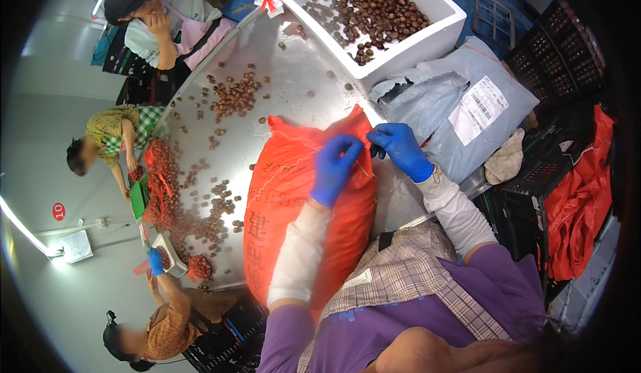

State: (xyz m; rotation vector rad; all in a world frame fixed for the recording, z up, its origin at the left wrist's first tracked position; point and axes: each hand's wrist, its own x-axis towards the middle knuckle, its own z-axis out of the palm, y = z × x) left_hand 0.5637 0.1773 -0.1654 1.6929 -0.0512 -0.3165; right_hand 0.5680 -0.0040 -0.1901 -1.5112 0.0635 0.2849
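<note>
A full orange woven sack (287, 206) lies on the steel table (294, 86) in front of me, its stitched mouth pointing away. My left hand (334, 167), in a blue glove, pinches the white stitching thread at the sack's top edge. My right hand (400, 147), also blue-gloved, grips the sack's top corner and seems to hold a small dark tool, partly hidden. White sleeves cover both forearms.
Brown nuts (234, 96) lie scattered over the table. A white foam box (400, 39) of nuts stands at the far right, a grey plastic mailing bag (467, 106) beside it. Three other people work at the table's left side. Black crates (554, 53) and red sacks (581, 213) sit at right.
</note>
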